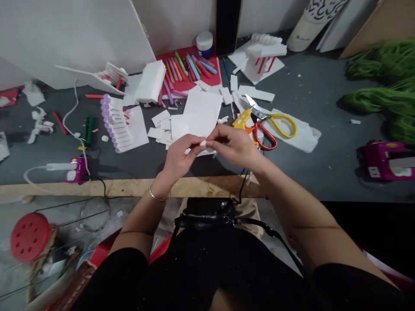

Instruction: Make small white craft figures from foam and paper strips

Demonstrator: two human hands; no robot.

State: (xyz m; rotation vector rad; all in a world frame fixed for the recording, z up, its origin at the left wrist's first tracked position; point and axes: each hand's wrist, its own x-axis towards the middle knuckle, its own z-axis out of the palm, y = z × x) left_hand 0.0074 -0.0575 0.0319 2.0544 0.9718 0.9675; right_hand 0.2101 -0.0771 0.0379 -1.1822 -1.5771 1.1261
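Between the fingertips of both hands is a small white piece (203, 143), mostly covered, perhaps foam or paper. My left hand (182, 156) pinches its left side, and my right hand (234, 143) pinches its right side. Behind them lie white sheets (202, 108) on the dark table. Several cut white pieces (161, 125) are scattered left of the sheets. Close to my right hand are a yellow glue gun (242, 119) and scissors (268, 116) with one yellow and one red handle, blades apart.
Several colored markers (191, 67) lie on a red sheet at the back, by a lidded jar (204, 44). A white foam model (259, 56) stands back right; another with purple-tipped rolls (116, 123) is at left. Green yarn (382, 90) and a purple device (385, 160) lie far right.
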